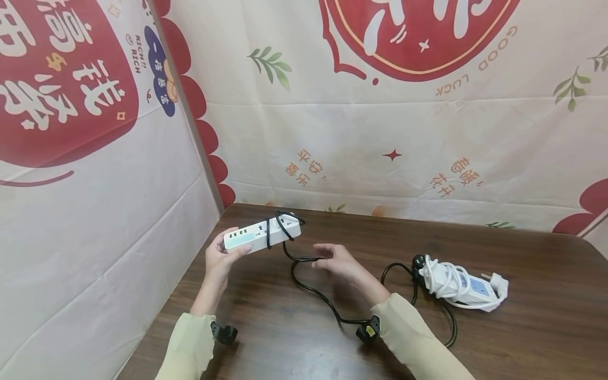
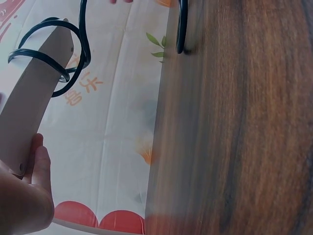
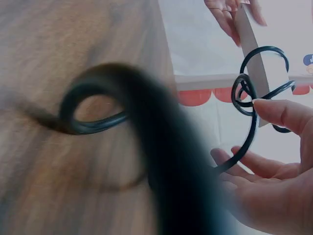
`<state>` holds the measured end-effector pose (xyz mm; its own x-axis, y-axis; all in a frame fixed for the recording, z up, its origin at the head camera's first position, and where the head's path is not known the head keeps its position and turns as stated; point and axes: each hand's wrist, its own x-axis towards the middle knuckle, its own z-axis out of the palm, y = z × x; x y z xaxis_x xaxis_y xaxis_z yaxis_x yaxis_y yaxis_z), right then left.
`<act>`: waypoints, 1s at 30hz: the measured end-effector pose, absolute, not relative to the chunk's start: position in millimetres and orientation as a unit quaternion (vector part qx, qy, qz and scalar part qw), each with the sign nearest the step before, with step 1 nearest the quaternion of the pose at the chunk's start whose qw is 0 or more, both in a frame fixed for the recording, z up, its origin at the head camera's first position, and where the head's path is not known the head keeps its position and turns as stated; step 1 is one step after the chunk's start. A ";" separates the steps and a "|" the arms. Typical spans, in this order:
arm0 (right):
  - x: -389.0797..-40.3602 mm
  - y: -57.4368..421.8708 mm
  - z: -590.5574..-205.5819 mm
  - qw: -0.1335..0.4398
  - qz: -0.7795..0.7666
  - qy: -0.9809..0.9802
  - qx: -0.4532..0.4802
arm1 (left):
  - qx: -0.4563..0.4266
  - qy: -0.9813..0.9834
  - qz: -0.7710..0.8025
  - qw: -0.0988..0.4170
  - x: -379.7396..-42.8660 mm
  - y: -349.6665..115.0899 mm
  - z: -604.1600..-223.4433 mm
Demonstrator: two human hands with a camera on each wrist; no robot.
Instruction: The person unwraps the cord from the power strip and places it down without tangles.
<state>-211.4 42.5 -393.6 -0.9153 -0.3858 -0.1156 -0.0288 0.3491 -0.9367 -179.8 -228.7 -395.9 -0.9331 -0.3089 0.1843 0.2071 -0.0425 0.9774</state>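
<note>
At the left of the head view, a left hand (image 1: 219, 259) grips the near end of a white power strip (image 1: 262, 234), holding it raised above the far left part of a dark wooden surface (image 1: 522, 327), fingers curled round its end. A black cord (image 1: 313, 287) loops a couple of times around the strip's far end, then drops toward the centre of the frame. There the right hand (image 1: 339, 264) hovers, fingers loosely spread and half open, with the cord running across the fingers; whether they actually pinch it is unclear. The cord trails on along the surface to a black plug (image 1: 368, 331) at lower centre, beside the right sleeve. To handle the cord well, it seems wise to keep the strip steady, guide the cord with light tension and lay each turn flat beside the last. At the right lies a second power strip (image 1: 467, 287), already bound in its own white cord. No containers are visible.
</note>
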 end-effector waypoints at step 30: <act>-238.9 10.4 -373.1 0.244 -0.575 0.769 -0.139 | 0.018 -0.668 -0.721 0.182 -181.0 -225.3 -390.4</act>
<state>-238.9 10.4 -373.1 -0.8425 -0.4939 -0.2151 0.0668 0.3003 -0.9515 -181.0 -225.3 -390.4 -0.9328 -0.2868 0.2183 0.2392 -0.0397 0.9702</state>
